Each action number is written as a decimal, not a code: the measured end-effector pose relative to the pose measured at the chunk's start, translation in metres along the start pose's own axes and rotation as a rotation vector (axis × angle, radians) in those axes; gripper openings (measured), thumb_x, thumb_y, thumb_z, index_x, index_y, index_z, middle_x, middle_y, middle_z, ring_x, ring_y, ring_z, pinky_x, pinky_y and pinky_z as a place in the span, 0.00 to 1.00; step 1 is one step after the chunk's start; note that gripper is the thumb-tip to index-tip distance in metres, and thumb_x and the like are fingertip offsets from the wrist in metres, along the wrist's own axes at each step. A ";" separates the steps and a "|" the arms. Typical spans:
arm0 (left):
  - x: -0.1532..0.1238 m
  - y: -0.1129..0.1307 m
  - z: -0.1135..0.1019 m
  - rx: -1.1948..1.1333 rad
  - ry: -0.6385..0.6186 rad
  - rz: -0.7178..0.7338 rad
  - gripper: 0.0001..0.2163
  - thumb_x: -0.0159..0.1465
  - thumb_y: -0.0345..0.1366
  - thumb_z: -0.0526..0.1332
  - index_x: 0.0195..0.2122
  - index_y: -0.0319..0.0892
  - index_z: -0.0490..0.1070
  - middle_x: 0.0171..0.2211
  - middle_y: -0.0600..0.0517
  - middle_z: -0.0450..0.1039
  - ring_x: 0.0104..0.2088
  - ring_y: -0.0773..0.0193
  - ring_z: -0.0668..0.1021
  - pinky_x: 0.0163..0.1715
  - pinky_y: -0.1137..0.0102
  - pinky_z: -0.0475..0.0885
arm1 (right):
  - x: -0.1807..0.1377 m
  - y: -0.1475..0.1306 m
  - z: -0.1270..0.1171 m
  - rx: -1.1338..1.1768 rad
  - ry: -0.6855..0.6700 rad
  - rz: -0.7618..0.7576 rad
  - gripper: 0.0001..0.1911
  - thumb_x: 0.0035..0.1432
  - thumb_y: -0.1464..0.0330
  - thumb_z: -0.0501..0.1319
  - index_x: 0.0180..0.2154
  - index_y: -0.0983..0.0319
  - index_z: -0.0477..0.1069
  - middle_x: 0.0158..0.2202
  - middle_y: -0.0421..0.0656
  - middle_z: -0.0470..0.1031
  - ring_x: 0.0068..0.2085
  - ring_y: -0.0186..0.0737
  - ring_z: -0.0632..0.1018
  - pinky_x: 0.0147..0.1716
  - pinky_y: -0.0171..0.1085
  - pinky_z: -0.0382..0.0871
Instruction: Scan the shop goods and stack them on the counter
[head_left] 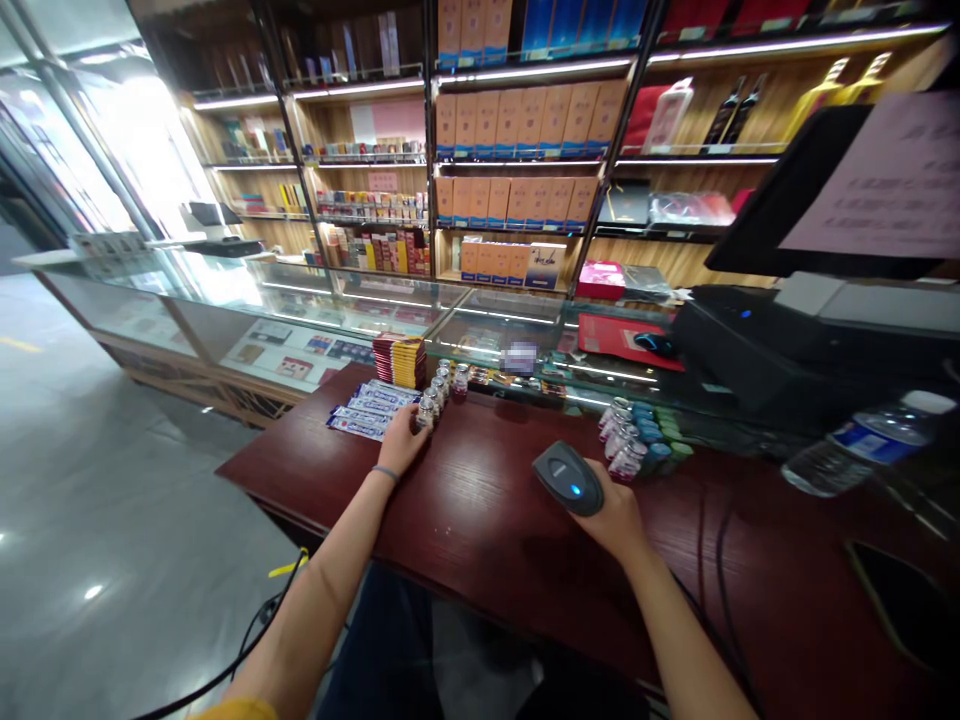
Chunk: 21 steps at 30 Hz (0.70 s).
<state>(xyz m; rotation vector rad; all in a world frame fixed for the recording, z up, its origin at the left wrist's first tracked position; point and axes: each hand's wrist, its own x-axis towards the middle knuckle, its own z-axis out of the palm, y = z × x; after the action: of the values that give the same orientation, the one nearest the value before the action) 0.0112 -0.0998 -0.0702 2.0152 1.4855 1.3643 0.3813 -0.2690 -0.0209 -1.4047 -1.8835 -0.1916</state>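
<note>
My right hand [619, 515] is wrapped around a dark grey barcode scanner [568, 478] with a lit blue light, held above the dark red wooden table [480, 490]. At the near end of a row of small silver-topped jars [437, 387], my left hand [405, 438] has its fingers closed around a small jar [425, 411]. One more jar [460, 379] stands just right of that row. Beside my left hand lie several blue-and-white packets [367, 408], overlapping. Behind them rises a stack of red and yellow packets [400, 360].
Near my right hand stand rows of pink, blue and green small containers [643, 437]. A water bottle [866, 445], a phone [904, 605] and a black cable [720, 570] are at the right. Glass display counters [322, 300] and a monitor [795, 190] border the table.
</note>
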 end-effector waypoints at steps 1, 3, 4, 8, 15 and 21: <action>0.000 -0.001 0.000 0.021 -0.006 0.009 0.20 0.58 0.37 0.65 0.52 0.42 0.68 0.48 0.44 0.73 0.51 0.52 0.75 0.54 0.55 0.71 | 0.000 0.000 0.000 0.005 0.000 0.006 0.23 0.53 0.66 0.61 0.51 0.59 0.65 0.33 0.43 0.82 0.28 0.46 0.83 0.26 0.36 0.73; 0.000 0.000 0.001 0.030 -0.007 0.011 0.20 0.58 0.37 0.65 0.52 0.43 0.68 0.48 0.44 0.73 0.52 0.50 0.75 0.55 0.54 0.69 | 0.000 -0.001 0.000 0.014 -0.001 0.024 0.22 0.53 0.65 0.61 0.51 0.59 0.65 0.33 0.44 0.82 0.28 0.47 0.83 0.26 0.37 0.73; 0.001 0.000 0.001 0.022 -0.003 0.006 0.20 0.58 0.36 0.65 0.52 0.43 0.68 0.48 0.43 0.73 0.52 0.50 0.75 0.56 0.53 0.69 | 0.000 -0.001 0.000 0.019 -0.005 0.034 0.23 0.53 0.65 0.60 0.51 0.59 0.65 0.34 0.44 0.82 0.28 0.47 0.83 0.27 0.37 0.73; 0.002 0.005 0.001 -0.037 0.015 -0.006 0.20 0.56 0.35 0.67 0.50 0.44 0.69 0.48 0.42 0.73 0.52 0.47 0.74 0.56 0.52 0.67 | -0.001 -0.001 0.000 0.020 -0.030 0.073 0.23 0.51 0.65 0.61 0.51 0.58 0.65 0.34 0.44 0.82 0.28 0.48 0.83 0.27 0.37 0.73; 0.003 0.007 -0.001 -0.082 0.047 -0.034 0.19 0.55 0.33 0.67 0.49 0.45 0.70 0.48 0.43 0.73 0.53 0.48 0.74 0.58 0.53 0.66 | 0.001 -0.003 -0.001 0.016 -0.005 0.034 0.23 0.53 0.65 0.60 0.51 0.59 0.66 0.33 0.44 0.82 0.27 0.46 0.83 0.26 0.36 0.72; 0.002 0.006 0.000 -0.024 0.039 -0.032 0.20 0.56 0.33 0.65 0.51 0.44 0.69 0.49 0.42 0.72 0.54 0.47 0.73 0.58 0.52 0.65 | 0.001 -0.004 -0.001 0.013 0.011 0.043 0.22 0.52 0.65 0.61 0.51 0.59 0.66 0.33 0.43 0.82 0.27 0.46 0.83 0.26 0.36 0.73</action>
<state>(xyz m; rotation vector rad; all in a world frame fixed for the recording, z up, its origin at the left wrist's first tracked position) 0.0147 -0.1009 -0.0650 1.9532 1.5038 1.4092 0.3784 -0.2708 -0.0185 -1.4316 -1.8408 -0.1659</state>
